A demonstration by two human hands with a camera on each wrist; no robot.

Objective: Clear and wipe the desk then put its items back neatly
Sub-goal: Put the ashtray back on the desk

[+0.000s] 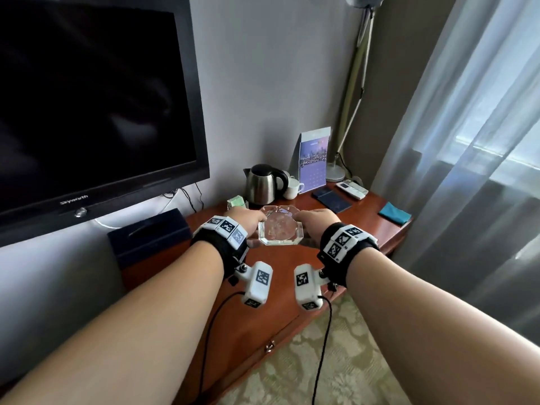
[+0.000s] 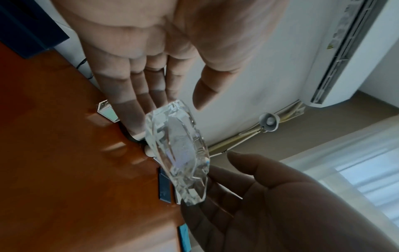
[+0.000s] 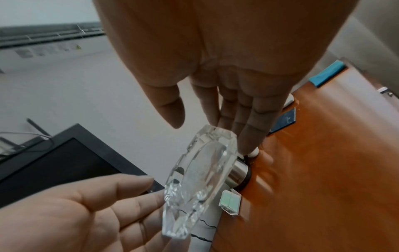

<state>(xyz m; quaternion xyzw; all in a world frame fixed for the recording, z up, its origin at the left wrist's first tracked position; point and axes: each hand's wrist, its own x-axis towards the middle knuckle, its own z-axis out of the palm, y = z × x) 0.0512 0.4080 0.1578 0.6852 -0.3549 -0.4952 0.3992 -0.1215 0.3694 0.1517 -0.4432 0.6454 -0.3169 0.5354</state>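
The clear, octagonal cut-glass ashtray (image 1: 280,228) is held between both hands over the middle of the reddish-brown wooden desk (image 1: 362,211); both wrist views show it off the desk top, tilted, with air beneath. The left hand (image 1: 245,218) supports one side with near-straight fingers under the glass and the thumb hovering above the rim; the right hand (image 1: 318,220) does the same on the opposite side. Neither hand is clenched: this is an open, cradling hold rather than a pinch.

The step in hand looks like clearing the ashtray off the desk so the top can be wiped. To do it well, I would bring both thumbs down onto the rim, since thick glass is heavy and slick, and level it before carrying. It should travel clear of the stainless-steel electric kettle (image 1: 263,182) and the small clear holder of green packets (image 1: 237,202) just behind, and be set down flat, not on an edge.

Farther out, a white cup (image 1: 293,187), a purple standing calendar card (image 1: 313,162), a dark blue folder (image 1: 328,198), a white remote control (image 1: 352,189) and a folded teal cloth (image 1: 394,213) remain on the desk; the cloth seems the likely wiper. A dark blue tissue box (image 1: 149,235) sits under the black television (image 1: 96,106).
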